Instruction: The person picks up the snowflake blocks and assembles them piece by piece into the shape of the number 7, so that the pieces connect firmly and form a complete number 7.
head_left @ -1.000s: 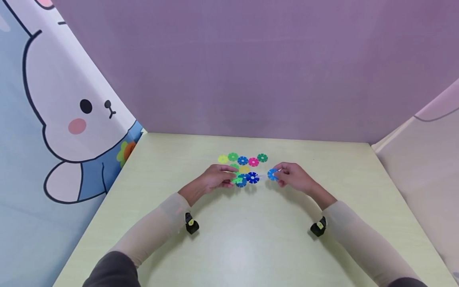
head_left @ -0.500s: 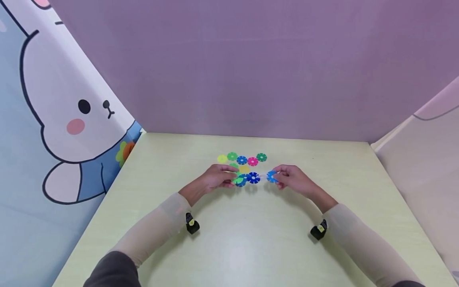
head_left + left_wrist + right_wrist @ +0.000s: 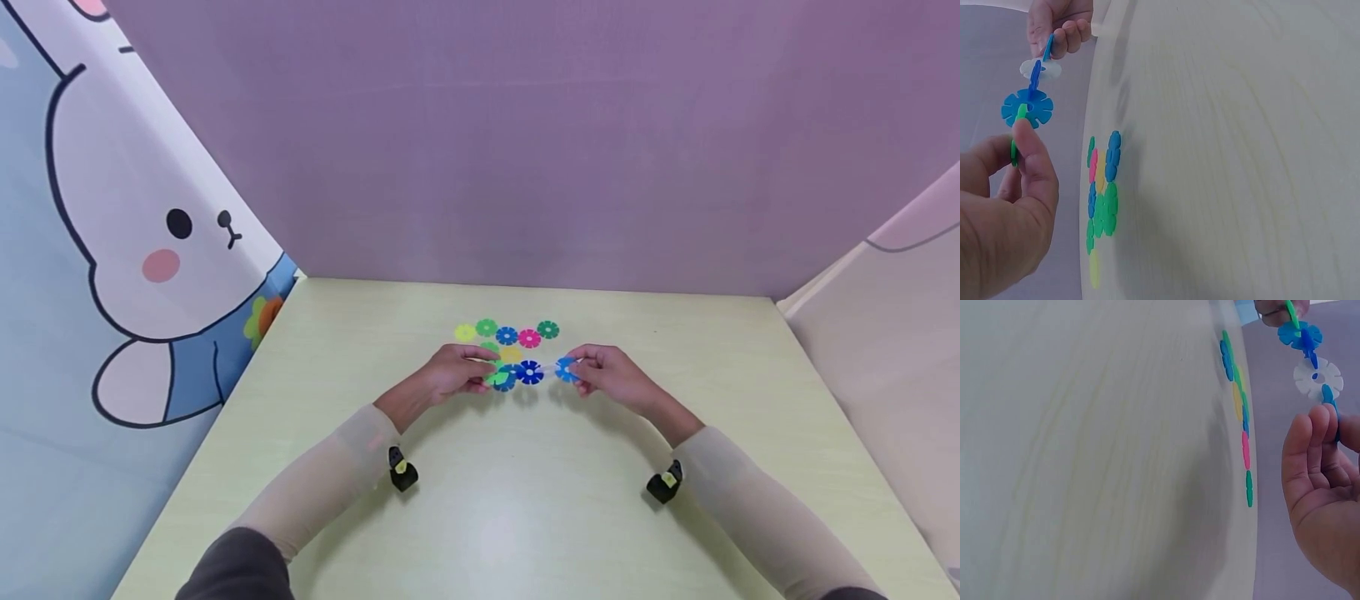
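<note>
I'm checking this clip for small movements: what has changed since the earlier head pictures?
The right hand, pinching the light blue disc, has moved slightly toward the left hand and down the head view. Nothing was grasped or released. The left hand, its green disc and the far discs stayed put.

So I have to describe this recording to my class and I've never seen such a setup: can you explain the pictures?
There is no machine here: you see a person's bare left hand and right hand. The widest picture comes from a camera on the head, looking down at a table. The other two come from small cameras worn on the wrists.

On the table lie flat notched discs in green, blue, yellow and pink. Above it, the left hand pinches a green disc and the right hand a light blue disc. Between these run a blue disc, a dark blue disc and a clear disc. Whether the light blue one is fully slotted in, I can't tell.
</note>
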